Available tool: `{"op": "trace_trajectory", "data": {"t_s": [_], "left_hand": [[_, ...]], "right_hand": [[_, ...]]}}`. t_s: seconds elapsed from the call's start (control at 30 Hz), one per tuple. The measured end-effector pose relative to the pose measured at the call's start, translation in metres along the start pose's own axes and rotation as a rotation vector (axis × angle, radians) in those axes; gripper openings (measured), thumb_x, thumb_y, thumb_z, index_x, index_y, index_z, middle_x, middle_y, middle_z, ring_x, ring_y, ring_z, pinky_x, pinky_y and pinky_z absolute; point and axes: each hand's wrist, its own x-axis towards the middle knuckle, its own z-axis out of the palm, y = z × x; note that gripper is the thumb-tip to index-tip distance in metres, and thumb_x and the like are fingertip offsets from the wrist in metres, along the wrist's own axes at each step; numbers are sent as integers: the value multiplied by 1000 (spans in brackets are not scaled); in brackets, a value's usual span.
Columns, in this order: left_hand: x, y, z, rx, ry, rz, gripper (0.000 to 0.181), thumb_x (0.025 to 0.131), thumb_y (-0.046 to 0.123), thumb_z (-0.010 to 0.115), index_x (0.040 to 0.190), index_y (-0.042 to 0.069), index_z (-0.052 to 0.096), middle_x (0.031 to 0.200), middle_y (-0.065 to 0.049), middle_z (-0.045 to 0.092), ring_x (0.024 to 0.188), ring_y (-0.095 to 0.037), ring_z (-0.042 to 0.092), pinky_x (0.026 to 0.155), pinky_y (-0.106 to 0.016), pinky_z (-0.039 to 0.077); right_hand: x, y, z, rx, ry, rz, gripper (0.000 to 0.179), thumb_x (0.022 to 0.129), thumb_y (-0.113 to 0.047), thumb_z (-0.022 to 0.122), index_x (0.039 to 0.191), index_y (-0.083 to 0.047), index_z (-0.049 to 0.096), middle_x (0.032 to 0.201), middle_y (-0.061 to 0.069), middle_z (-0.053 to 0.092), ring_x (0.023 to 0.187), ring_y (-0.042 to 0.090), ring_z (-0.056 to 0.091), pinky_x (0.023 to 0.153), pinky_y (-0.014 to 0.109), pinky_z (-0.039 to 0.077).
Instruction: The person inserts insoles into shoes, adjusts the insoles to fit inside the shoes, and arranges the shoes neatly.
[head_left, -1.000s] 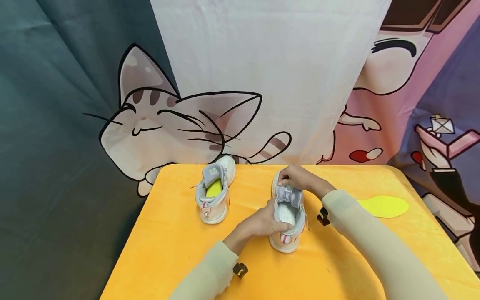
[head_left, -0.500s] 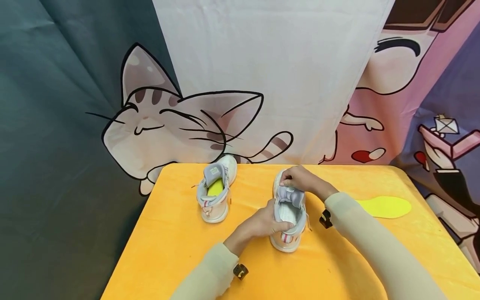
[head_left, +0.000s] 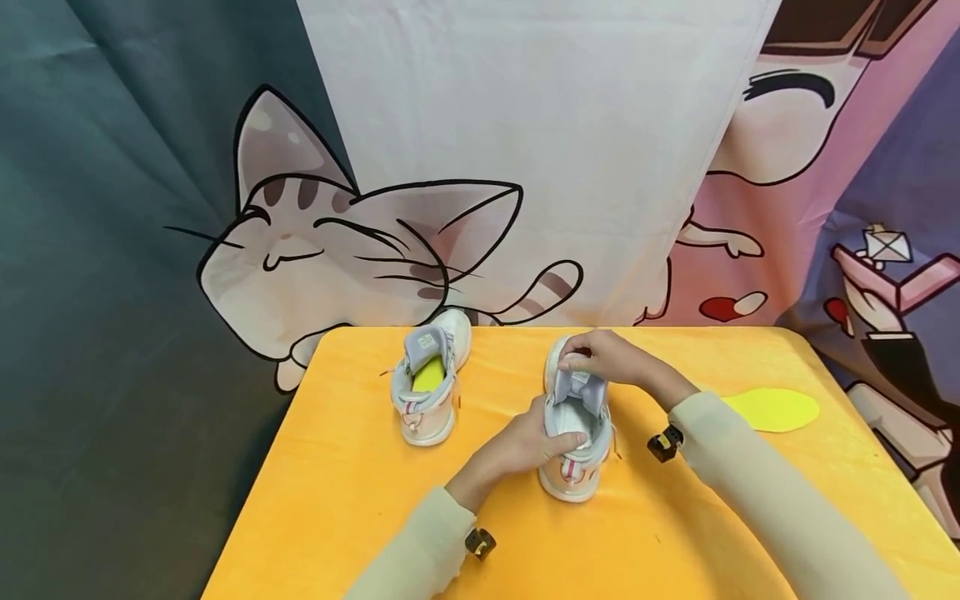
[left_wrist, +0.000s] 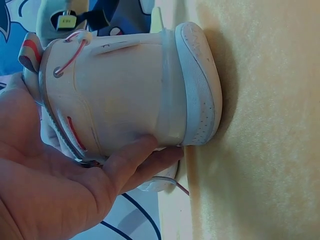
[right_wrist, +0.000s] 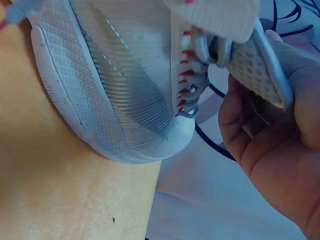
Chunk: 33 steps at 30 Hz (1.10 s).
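A white sneaker (head_left: 572, 485) with pale pink sides stands on the yellow table, heel toward me. My left hand (head_left: 521, 443) grips its left side, thumb inside the opening and fingers along the outside. The left wrist view shows those fingers (left_wrist: 131, 159) against the shoe's side, near the sole. At the front of the opening, my right hand (head_left: 611, 358) pinches the grey tongue (head_left: 583, 392) and holds it up. In the right wrist view the tongue's mesh (right_wrist: 252, 72) lies between thumb and fingers, beside the grey laces (right_wrist: 192, 82).
The matching sneaker (head_left: 426, 417) stands to the left with a yellow-green insole (head_left: 429, 377) inside. Another yellow insole (head_left: 776, 410) lies flat on the table (head_left: 645, 533) at the right, beyond my right sleeve. A cartoon-printed curtain (head_left: 562, 150) hangs behind the table's far edge.
My right hand has drawn the tongue slightly up and back, and its wrist has shifted a little to the right. The left hand keeps its grip on the shoe.
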Motion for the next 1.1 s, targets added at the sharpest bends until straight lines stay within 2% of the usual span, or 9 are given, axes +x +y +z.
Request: {"op": "trace_trajectory", "data": {"t_s": [0.2, 0.37, 0.47, 0.57, 0.67, 0.8, 0.93, 1.0, 1.1], "left_hand": [[3, -2, 0, -26, -26, 75, 84, 101, 49, 62, 164, 17, 18, 163, -14, 37, 145, -28, 45, 119, -45, 37], [2, -2, -2, 15, 16, -13, 87, 101, 59, 55, 164, 10, 20, 161, -16, 41, 144, -27, 46, 118, -48, 39], [3, -2, -4, 46, 82, -95, 93, 99, 63, 54, 163, 3, 20, 161, -21, 40, 147, -32, 43, 119, -53, 38], [5, -1, -6, 83, 149, -127, 94, 99, 60, 57, 163, 1, 20, 163, -25, 35, 150, -37, 38, 119, -56, 36], [10, 0, -8, 154, 210, -117, 90, 98, 54, 62, 161, 2, 25, 160, -26, 38, 146, -39, 42, 117, -56, 40], [21, 0, -10, 203, 240, -92, 83, 98, 45, 67, 158, 1, 32, 153, -24, 47, 139, -36, 50, 113, -52, 45], [31, -2, -12, 185, 243, -94, 68, 99, 36, 67, 152, -1, 43, 140, -20, 61, 124, -28, 62, 102, -45, 54], [35, -4, -13, 167, 230, -85, 56, 100, 30, 65, 145, -2, 52, 125, -18, 70, 102, -22, 68, 85, -38, 58], [38, -8, -15, 119, 193, -64, 44, 102, 23, 61, 137, -2, 60, 104, -13, 73, 72, -14, 62, 61, -27, 51]], "right_hand": [[-18, -10, -1, -3, 30, -20, 16, 100, -28, 70, 107, -15, 75, 97, -4, 73, 86, 11, 62, 77, 27, 54], [-38, -17, 1, -4, 90, -4, 32, 98, -28, 72, 123, -8, 68, 111, 5, 70, 98, 19, 64, 85, 37, 57], [-54, -20, 9, -21, 161, 82, 54, 97, -31, 74, 138, -2, 56, 132, 17, 62, 114, 33, 63, 95, 53, 55], [-70, -23, 21, -22, 197, 211, 77, 95, -34, 75, 151, 5, 38, 149, 30, 45, 128, 49, 53, 101, 65, 49], [-80, -26, 33, -3, 191, 328, 91, 96, -37, 72, 155, 13, 24, 154, 40, 33, 138, 58, 41, 107, 70, 41], [-84, -28, 44, 10, 162, 444, 98, 97, -41, 68, 155, 18, 16, 156, 44, 29, 144, 58, 33, 114, 69, 33], [-85, -30, 50, 16, 119, 522, 90, 100, -45, 62, 155, 16, 24, 151, 41, 41, 136, 53, 50, 108, 63, 46], [-86, -30, 52, 11, 108, 530, 78, 101, -43, 59, 151, 12, 37, 144, 36, 53, 125, 45, 61, 99, 56, 54], [-86, -29, 53, -5, 112, 520, 56, 102, -36, 56, 140, 4, 56, 126, 24, 69, 102, 30, 70, 83, 43, 58]]}}
